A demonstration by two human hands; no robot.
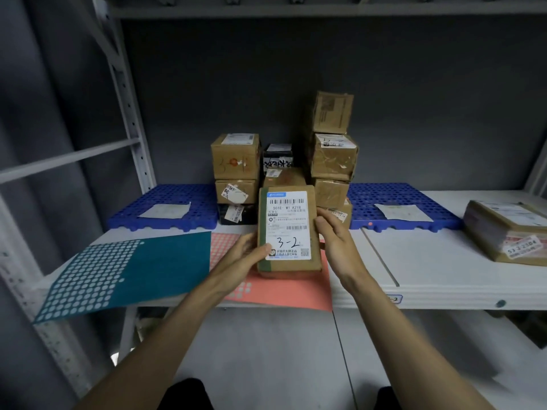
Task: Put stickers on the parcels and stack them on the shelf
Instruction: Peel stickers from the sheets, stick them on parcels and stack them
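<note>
A brown cardboard parcel (288,229) with a white shipping label marked "3-2" is held upright above the shelf (444,261). My left hand (247,254) grips its lower left edge, thumb on the label. My right hand (336,232) holds its right side, fingers curled round the edge. Under the parcel lies a pink sticker sheet (284,291); a teal sticker sheet (127,270) lies to the left, overhanging the shelf front. Behind, several parcels stand stacked in columns (236,170) (334,143) against the back wall.
Blue perforated pallets (165,202) (399,199) lie left and right of the stacks, each with a loose paper on it. A large flat parcel (509,229) sits at the right end of the shelf. A metal upright (130,113) frames the left side.
</note>
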